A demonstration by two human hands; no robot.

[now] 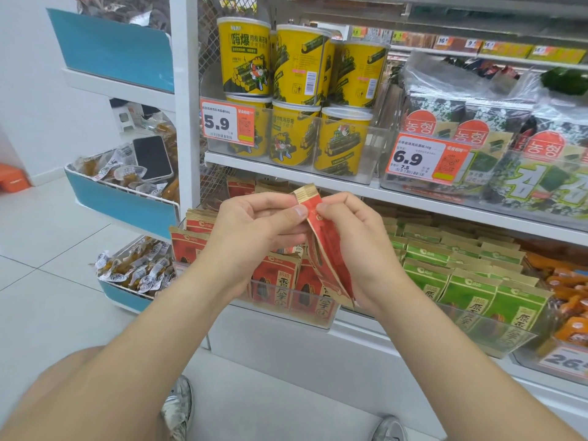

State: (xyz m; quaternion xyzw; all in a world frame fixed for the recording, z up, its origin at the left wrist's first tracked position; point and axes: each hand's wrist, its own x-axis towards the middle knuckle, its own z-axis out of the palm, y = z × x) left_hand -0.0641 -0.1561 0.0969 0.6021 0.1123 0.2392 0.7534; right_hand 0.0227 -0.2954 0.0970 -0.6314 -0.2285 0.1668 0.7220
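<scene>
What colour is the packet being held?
Red packet with a gold-tan top edge, in the head view.

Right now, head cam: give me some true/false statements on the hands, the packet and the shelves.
1. The left hand and right hand both pinch the red packet. True.
2. The phone lies beside the yellow tubs. False: it lies on wrapped snacks in the blue-fronted side bin.
3. The price tag in front of the yellow tubs reads 5.9. True.
4. The green packets stand left of the shelved red packets. False: they stand to their right.
</scene>
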